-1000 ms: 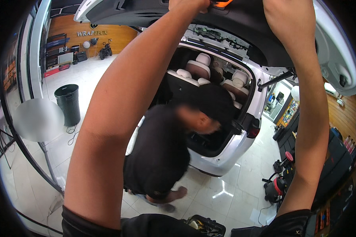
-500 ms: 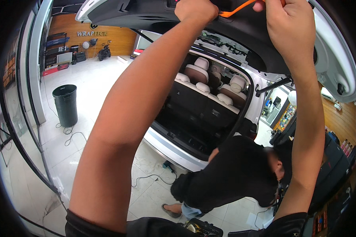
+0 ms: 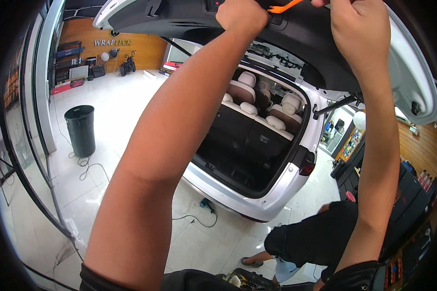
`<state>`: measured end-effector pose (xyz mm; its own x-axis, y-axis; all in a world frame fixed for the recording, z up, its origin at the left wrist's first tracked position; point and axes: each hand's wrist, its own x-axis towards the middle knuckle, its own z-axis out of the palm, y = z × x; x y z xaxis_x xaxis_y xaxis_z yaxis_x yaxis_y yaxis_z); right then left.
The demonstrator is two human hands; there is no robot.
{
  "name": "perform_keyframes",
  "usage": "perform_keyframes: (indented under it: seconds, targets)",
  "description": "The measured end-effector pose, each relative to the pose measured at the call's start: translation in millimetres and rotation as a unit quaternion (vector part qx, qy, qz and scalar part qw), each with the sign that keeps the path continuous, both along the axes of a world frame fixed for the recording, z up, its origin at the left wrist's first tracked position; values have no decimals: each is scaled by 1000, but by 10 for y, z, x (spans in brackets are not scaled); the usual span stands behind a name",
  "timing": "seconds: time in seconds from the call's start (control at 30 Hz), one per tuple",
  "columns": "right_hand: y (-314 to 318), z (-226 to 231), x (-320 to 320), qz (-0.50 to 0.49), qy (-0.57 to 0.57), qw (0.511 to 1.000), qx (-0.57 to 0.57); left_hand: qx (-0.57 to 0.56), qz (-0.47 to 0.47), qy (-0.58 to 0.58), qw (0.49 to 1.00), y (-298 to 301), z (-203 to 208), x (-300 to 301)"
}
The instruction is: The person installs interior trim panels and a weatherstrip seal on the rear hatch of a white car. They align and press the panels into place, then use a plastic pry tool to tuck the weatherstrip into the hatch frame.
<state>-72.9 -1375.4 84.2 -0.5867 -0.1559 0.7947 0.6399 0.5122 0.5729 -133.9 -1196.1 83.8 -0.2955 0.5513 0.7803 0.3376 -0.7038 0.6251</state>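
Both my arms are raised up to the dark inner panel of the open tailgate, which is above my head. My left hand is closed like a fist and presses against the panel, just beside the orange pry tool; I cannot tell if its fingers hold something, because they are hidden behind the knuckles. My right hand is curled at the other end of the orange pry tool — the fingers seem to close on its handle, but the top edge of the picture cuts them, so the grip itself is not visible. The tool lies flat against the panel, between my two hands. Under the tailgate stands the white car with the open cargo space and light seats inside. A person in dark clothes is bent down near the rear bumper, at my lower right. A black bin stands well apart on the white floor to my left.
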Motion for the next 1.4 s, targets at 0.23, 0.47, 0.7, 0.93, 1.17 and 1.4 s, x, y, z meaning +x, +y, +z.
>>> perform_keyframes:
  seconds: [0.23,0.47,0.7,0.93,1.17,1.4]
  targets:
    - [-86,-52,33,-26,23,999,-6,-28,0,33,999,71,1,-35]
    - [-160,-51,24,-48,37,998,3,-74,-78,76,991,225,105,-48]
    - [-63,-82,123,-24,67,997,-33,-70,-48,8,996,103,93,-51]
    - [-8,-103,-52,-74,57,995,23,-44,-51,12,998,30,48,-106]
    - [270,48,-84,-118,-32,991,60,38,-105,145,983,258,77,-239]
    - [572,37,-102,-101,-29,994,-7,354,72,481,799,966,288,-289]
